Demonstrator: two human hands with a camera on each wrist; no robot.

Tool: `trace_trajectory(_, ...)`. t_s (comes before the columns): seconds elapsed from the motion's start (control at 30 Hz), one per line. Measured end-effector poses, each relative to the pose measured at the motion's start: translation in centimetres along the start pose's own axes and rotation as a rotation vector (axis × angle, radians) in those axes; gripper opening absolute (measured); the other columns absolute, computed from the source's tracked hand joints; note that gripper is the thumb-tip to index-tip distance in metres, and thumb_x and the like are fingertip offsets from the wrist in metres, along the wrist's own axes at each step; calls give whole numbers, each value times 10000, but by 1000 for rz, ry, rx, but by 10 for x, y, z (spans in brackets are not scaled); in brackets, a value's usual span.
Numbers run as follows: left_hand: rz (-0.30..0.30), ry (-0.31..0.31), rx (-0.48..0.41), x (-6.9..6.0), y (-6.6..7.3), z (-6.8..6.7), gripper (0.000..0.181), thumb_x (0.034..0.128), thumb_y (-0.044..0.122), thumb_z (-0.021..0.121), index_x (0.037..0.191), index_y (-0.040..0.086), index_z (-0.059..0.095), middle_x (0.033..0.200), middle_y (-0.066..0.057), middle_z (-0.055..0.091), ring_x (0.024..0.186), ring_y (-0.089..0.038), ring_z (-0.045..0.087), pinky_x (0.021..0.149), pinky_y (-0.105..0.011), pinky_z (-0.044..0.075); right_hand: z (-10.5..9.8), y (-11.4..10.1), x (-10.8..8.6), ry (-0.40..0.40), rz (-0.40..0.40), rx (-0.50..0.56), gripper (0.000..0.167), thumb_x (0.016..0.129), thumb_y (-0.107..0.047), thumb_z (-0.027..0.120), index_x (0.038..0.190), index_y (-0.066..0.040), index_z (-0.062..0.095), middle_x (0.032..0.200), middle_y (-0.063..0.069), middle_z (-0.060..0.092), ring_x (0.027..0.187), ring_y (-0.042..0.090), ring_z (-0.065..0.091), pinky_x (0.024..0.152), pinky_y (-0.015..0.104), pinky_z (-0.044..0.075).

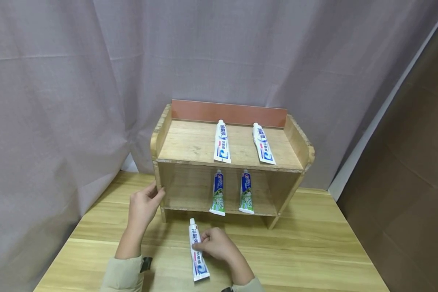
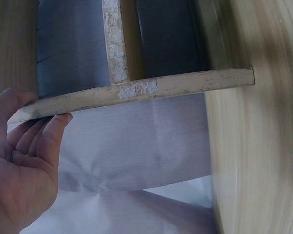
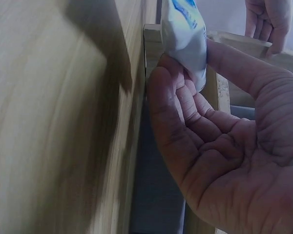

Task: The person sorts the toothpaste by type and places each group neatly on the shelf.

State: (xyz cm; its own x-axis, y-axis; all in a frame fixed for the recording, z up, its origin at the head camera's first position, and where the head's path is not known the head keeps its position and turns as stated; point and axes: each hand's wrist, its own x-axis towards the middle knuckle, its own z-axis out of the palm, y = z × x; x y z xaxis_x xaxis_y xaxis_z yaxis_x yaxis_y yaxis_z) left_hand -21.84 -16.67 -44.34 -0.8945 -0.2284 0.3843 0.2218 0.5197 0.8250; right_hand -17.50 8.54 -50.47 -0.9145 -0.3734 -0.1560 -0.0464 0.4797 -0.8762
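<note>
In the head view my right hand pinches a white toothpaste tube with blue print, held in front of the shelf with its cap pointing away. The right wrist view shows the same tube between thumb and curled fingers. My left hand grips the left side panel of a small wooden shelf; in the left wrist view its thumb and fingers lie on opposite faces of the panel edge.
Two white tubes, one left and one right, lie on the upper board. Two blue-green tubes, one left and one right, lie on the lower board. A grey curtain hangs behind the wooden table.
</note>
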Motion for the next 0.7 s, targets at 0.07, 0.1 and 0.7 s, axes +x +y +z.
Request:
trace_trajectory(0.07,-1,-5,1,-1,0,0,381,953,242,685,1279,44,674,1096,-186,720,943,-327,736,748,-374,621,0,0,-1,-2,4,-1,206,801,-187,830,795,-56,672,665,40,670,567,160,600,487,237,501)
trace_trajectory(0.1,3,-4,3,-2,0,0,381,953,240,685,1278,42,674,1092,-187,721,940,-327,736,747,-373,621,-1,0,-2,-4,5,2,206,803,-189,829,798,-55,672,664,40,668,564,155,594,485,235,495)
trace_trajectory(0.7,47,0,-26,-1,-1,0,359,954,215,688,1265,36,682,1064,-191,727,931,-327,738,756,-374,618,-5,-7,-3,0,12,-2,212,810,-233,825,818,-87,672,690,46,679,649,315,667,514,294,530)
